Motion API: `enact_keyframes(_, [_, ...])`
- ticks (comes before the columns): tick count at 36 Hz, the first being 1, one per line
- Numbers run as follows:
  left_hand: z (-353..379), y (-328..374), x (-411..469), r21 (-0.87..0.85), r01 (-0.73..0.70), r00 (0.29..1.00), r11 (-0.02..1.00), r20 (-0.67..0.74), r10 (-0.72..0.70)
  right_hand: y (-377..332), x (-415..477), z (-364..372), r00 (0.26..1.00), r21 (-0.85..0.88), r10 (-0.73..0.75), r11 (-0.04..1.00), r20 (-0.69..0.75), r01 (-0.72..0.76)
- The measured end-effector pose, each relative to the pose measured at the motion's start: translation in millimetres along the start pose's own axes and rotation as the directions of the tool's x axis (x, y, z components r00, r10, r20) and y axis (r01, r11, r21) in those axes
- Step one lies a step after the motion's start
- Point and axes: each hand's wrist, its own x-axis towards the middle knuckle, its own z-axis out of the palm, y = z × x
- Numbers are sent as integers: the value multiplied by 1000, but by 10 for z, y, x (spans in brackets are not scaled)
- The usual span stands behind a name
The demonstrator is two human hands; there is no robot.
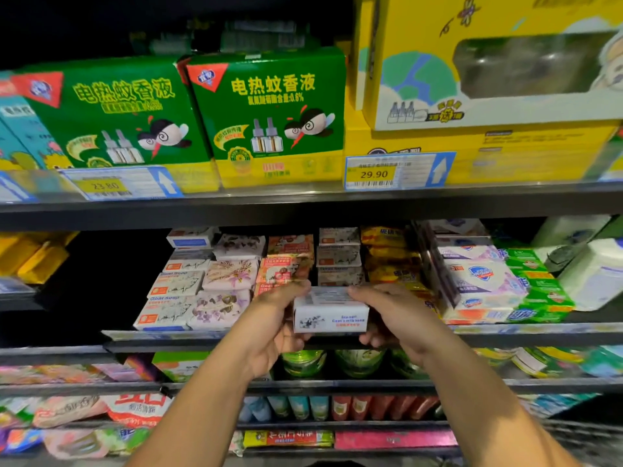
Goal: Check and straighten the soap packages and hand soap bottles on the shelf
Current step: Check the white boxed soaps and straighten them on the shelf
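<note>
Soap box (330, 313) gripped w/ both hands (269, 328) (394, 318).

The white soap box (330, 315) is held level just before the shelf (168, 336) edge. Soap packages (175, 284) lie stacked on the shelf.

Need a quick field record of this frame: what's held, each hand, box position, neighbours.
held item: white goat milk soap box
left hand: grips the box's left end
right hand: grips the box's right end
box position: at the front edge of the soap shelf, before a stack of similar boxes
right neighbour: Safeguard soap packs
shelf above: green mosquito liquid boxes
</note>
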Motion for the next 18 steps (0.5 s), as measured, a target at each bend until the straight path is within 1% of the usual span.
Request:
enact_keyframes(3, [-30,19,12,49,-182,983,982,40,180,-3,30,-77,988,-26,-154,988,-27,153])
enact_keyframes(5, [-60,40,26,54,-321,947,946,54,318,-10,47,-131,969,-32,-244,970,-38,242])
enact_keyframes(7, [-86,51,40,97,-441,897,892,64,436,-9,58,-166,961,55,-276,960,-7,276])
enact_keyframes(9, [-124,38,63,194,-554,832,810,83,549,-9,56,-161,964,198,-264,947,40,252])
enact_keyframes(10, [-150,23,76,255,-612,787,749,99,609,-5,51,-145,967,281,-247,934,55,222])
enact_keyframes(12, [-197,-18,117,418,-710,677,566,184,713,6,63,-114,979,373,-197,914,59,162])
enact_keyframes(13, [-216,-31,140,490,-739,625,462,243,742,11,75,-102,983,375,-173,916,58,139])
enact_keyframes(14, [-227,-39,161,532,-756,587,381,294,755,14,85,-91,985,375,-156,919,67,120])
enact_keyframes(15, [-239,-42,179,549,-763,571,341,326,753,17,98,-86,985,379,-154,918,76,114])
enact_keyframes(16, [-253,-39,189,558,-763,571,327,343,746,18,110,-83,983,389,-161,914,83,116])
enact_keyframes(17, [-271,-31,190,565,-754,585,334,350,731,18,122,-86,981,391,-177,911,84,131])
enact_keyframes(18, [-294,-28,186,576,-737,617,354,358,700,17,131,-90,977,380,-199,912,80,154])
